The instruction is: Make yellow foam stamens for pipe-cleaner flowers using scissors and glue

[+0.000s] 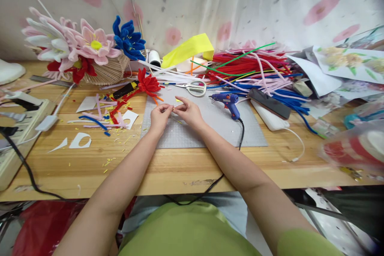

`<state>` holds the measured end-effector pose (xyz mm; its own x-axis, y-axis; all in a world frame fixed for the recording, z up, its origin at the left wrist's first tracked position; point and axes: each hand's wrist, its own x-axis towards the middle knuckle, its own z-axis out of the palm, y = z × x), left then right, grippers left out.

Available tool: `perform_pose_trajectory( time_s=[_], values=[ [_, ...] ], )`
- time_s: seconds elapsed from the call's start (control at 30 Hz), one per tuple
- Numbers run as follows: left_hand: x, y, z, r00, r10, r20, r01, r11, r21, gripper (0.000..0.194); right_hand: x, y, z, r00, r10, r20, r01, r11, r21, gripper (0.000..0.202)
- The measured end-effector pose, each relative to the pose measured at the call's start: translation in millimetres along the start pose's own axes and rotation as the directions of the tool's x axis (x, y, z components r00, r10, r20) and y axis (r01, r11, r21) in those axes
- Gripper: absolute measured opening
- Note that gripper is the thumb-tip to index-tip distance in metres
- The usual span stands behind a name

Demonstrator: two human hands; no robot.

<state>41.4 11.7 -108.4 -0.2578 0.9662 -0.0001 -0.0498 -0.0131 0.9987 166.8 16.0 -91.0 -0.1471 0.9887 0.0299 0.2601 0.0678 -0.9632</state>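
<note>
My left hand (160, 117) and my right hand (190, 112) meet over the grey cutting mat (204, 138). Thumbs and fingers of both are pinched together at one spot. Whatever sits between the fingertips is too small and covered to name; bits of yellow show beside them. Behind the hands lie white-handled scissors (196, 88) and a red fuzzy-stem flower (149, 83). To the right on the mat rests a blue glue gun (228, 103), its black cord running toward the table's front edge.
Pipe cleaners (249, 64) in several colours are heaped at the back. A phone (269, 103) lies at right, near a plastic-wrapped cup (354, 146). Finished flowers (95, 44) stand at back left, above scraps (102, 118). A power strip (27, 140) sits far left.
</note>
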Motion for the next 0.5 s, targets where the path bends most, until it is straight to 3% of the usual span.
perform_pose_trajectory(
  time_s=[0.13, 0.23, 0.33, 0.5],
  values=[
    [1.0, 0.0, 0.1, 0.999, -0.028, -0.043, 0.026, 0.999, -0.038, 0.020, 3.6, -3.7, -13.0, 0.994, 0.064, 0.083, -0.082, 0.967, 0.240, 0.063],
    [2.3, 0.8, 0.0, 0.995, -0.049, -0.087, 0.043, 0.996, -0.078, 0.022, 8.9, -9.4, -33.4, 0.995, 0.100, 0.008, -0.096, 0.916, 0.389, 0.036],
    [3.2, 1.7, 0.2, 0.993, -0.055, -0.101, 0.044, 0.993, -0.108, 0.023, 12.7, -11.6, -47.9, 0.990, 0.109, -0.086, -0.071, 0.930, 0.362, 0.029],
    [3.9, 0.0, 0.2, 0.995, -0.053, -0.084, 0.044, 0.993, -0.110, 0.024, 15.8, -3.3, -50.3, 0.980, 0.145, -0.139, -0.114, 0.971, 0.210, 0.034]
  ],
)
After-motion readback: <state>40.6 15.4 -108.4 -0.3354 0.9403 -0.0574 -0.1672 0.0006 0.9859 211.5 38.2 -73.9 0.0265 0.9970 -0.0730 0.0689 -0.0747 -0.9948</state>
